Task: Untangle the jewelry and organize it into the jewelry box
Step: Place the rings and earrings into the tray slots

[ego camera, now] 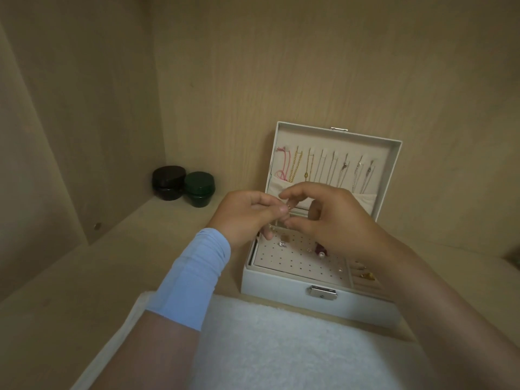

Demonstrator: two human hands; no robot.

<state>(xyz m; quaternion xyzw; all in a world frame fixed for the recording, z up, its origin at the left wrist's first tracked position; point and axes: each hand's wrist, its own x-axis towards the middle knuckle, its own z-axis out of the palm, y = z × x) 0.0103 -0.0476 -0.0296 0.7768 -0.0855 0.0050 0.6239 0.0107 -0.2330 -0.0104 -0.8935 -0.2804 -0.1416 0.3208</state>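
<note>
A white jewelry box stands open on a wooden shelf. Several necklaces hang in its raised lid. Its perforated tray carries a few earrings. My left hand and my right hand meet above the box's back edge. Both pinch a small gold piece of jewelry between their fingertips. The piece is mostly hidden by my fingers, so I cannot tell what kind it is.
A black round jar and a green round jar stand at the shelf's back left corner. A white fluffy towel lies in front of the box. Wooden walls close in the left, back and right.
</note>
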